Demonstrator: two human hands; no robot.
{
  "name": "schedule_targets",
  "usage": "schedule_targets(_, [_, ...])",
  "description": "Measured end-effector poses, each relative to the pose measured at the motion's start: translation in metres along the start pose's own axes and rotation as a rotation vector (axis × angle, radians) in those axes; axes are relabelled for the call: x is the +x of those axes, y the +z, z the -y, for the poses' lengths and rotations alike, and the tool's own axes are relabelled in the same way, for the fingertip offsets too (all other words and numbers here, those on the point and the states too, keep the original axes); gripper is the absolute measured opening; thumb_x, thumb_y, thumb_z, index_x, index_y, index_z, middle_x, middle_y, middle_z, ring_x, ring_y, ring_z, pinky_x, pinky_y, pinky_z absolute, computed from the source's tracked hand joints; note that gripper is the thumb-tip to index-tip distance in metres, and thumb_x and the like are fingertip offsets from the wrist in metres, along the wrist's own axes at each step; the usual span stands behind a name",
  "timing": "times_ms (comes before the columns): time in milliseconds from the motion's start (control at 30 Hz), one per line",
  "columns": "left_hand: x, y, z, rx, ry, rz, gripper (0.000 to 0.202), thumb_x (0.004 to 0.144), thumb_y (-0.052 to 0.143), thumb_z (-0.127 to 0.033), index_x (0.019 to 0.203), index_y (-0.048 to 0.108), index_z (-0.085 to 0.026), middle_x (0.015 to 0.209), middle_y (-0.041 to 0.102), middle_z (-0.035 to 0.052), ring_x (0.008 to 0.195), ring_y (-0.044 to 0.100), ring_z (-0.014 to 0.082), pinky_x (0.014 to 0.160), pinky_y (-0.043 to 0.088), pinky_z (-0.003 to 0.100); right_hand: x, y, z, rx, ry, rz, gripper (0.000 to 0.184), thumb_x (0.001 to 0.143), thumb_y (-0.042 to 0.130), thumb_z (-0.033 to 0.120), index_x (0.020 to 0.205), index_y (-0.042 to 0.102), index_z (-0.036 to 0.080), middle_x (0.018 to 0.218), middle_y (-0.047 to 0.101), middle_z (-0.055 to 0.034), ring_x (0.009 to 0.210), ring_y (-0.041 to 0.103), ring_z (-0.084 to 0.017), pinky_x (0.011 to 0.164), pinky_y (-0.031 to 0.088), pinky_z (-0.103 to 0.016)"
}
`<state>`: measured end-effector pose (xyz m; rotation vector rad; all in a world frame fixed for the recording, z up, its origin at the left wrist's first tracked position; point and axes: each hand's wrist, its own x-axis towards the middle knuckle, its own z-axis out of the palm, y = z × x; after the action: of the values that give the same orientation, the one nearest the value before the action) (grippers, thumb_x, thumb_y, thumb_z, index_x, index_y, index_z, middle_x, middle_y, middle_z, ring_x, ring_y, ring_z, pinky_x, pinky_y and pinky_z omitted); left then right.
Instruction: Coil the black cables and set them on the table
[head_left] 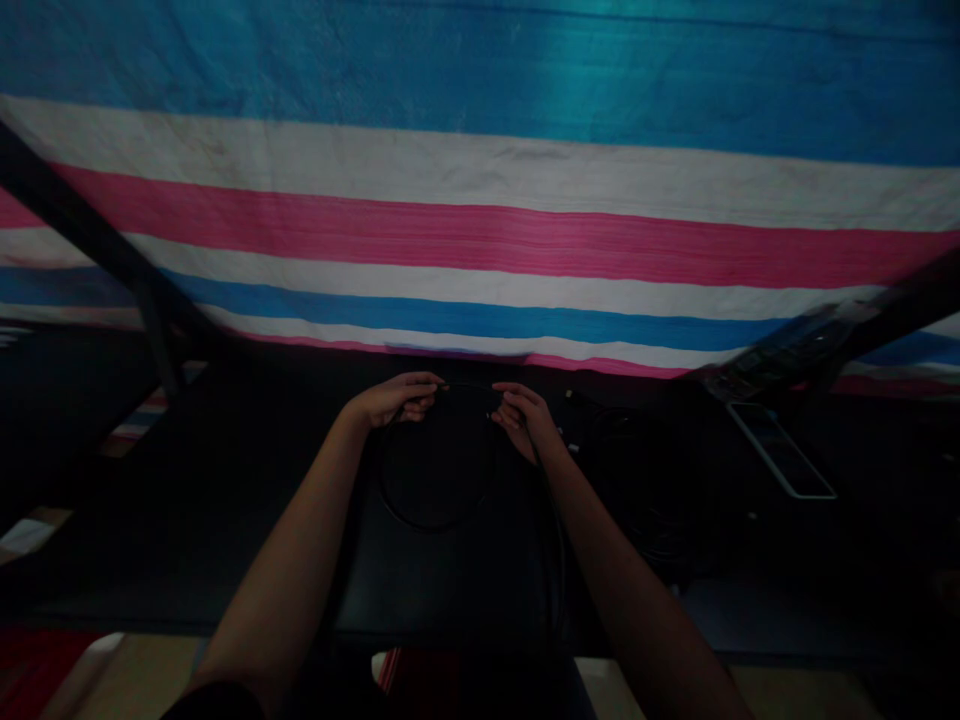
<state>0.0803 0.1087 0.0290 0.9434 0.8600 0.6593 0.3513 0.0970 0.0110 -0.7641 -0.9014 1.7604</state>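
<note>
A thin black cable hangs in a loop between my two hands, over the dark tabletop. My left hand pinches it near what looks like a small metallic end. Across a short gap, my right hand is closed on another stretch of the same cable, thumb and fingers together. From the right hand a further length runs down along the inside of my forearm. Dim light hides the fine detail of the cable ends.
Several coiled black cables with light plugs lie right of my right hand. Beyond them are a phone with a pale edge and a clear plastic bag. A striped sheet hangs behind the black table, with dark slanted bars at both sides.
</note>
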Motion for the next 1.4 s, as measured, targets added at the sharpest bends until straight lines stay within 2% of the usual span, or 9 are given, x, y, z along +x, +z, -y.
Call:
schedule_targets(467, [-0.001, 0.004, -0.004, 0.031, -0.029, -0.020, 0.007, 0.094, 0.059, -0.020, 0.100, 0.063, -0.018, 0.058, 0.036, -0.0066, 0.045, 0.026, 0.0060, 0.045, 0.019, 0.022, -0.001, 0.002, 0.003, -0.018, 0.050, 0.038, 0.017, 0.082, 0.068, 0.025, 0.096, 0.076, 0.020, 0.048, 0.037, 0.0118, 0.042, 0.027, -0.007, 0.069, 0.050, -0.031])
schedule_targets(700, [-0.002, 0.010, -0.007, 0.066, -0.046, -0.048, 0.009, 0.095, 0.060, -0.022, 0.098, 0.067, -0.017, 0.061, 0.041, -0.0050, 0.044, 0.029, 0.0051, 0.045, 0.021, 0.021, -0.001, 0.002, 0.002, -0.038, 0.046, 0.037, 0.016, 0.084, 0.066, 0.024, 0.096, 0.075, 0.020, 0.049, 0.037, 0.0119, 0.042, 0.027, -0.007, 0.070, 0.050, -0.032])
schedule_targets(1067, [-0.001, 0.014, -0.009, 0.080, -0.082, -0.118, 0.009, 0.095, 0.062, -0.021, 0.099, 0.069, -0.016, 0.068, 0.050, -0.0031, 0.047, 0.039, 0.0044, 0.047, 0.035, 0.017, -0.001, 0.001, 0.002, -0.051, 0.049, 0.027, 0.017, 0.083, 0.068, 0.025, 0.097, 0.074, 0.019, 0.050, 0.038, 0.0123, 0.042, 0.029, -0.006, 0.067, 0.048, -0.029])
schedule_targets(1400, [0.000, 0.012, -0.008, 0.075, -0.085, -0.151, 0.011, 0.092, 0.065, -0.020, 0.102, 0.069, -0.019, 0.070, 0.056, -0.0016, 0.049, 0.047, 0.0054, 0.050, 0.043, 0.017, -0.001, 0.003, 0.004, -0.057, 0.043, 0.031, 0.016, 0.083, 0.065, 0.024, 0.095, 0.074, 0.019, 0.049, 0.037, 0.0117, 0.042, 0.028, -0.007, 0.065, 0.048, -0.030])
